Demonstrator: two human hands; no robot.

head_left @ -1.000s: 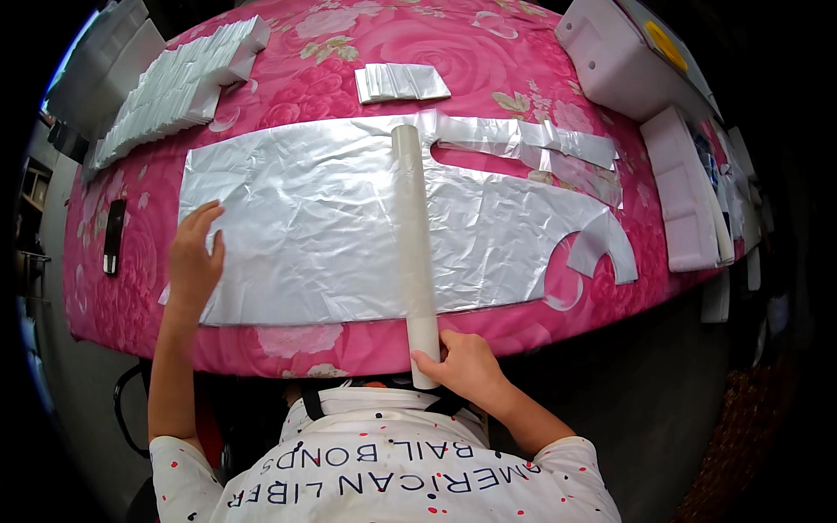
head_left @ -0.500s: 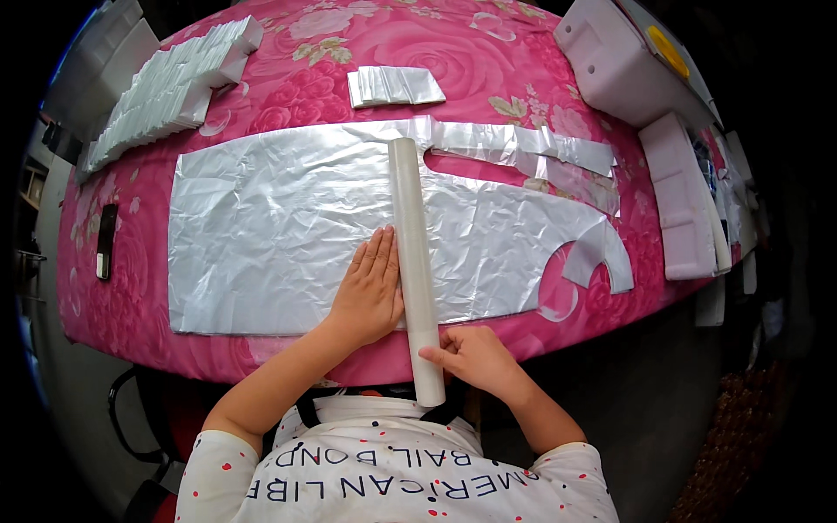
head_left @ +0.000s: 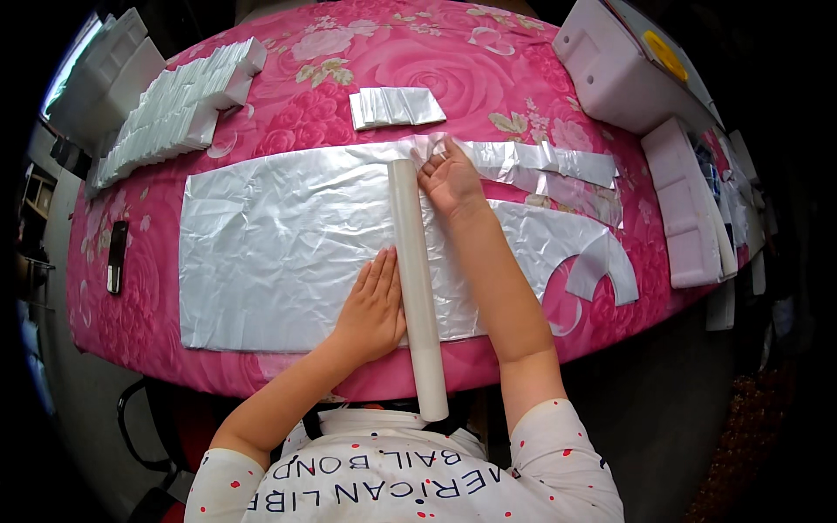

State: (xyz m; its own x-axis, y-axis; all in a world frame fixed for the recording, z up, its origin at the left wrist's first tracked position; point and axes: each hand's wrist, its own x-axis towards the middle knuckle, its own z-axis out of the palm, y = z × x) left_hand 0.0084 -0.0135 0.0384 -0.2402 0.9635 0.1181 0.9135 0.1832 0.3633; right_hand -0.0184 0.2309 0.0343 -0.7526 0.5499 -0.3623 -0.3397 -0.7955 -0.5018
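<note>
Now the right hand (head_left: pixel 452 180) has reached the sheet (head_left: pixel 283 248).

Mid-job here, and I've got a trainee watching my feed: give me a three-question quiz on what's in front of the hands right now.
1. True or false: the left hand is wrapped around the near end of the pale tube.
2. The tube lies across: (a) the white box, (b) the silvery sheet, (c) the yellow ring.
3. Which hand is nearer the tube's far end?

Key:
1. False; it lies flat on the sheet, left of the tube.
2. b
3. The right hand.
</note>
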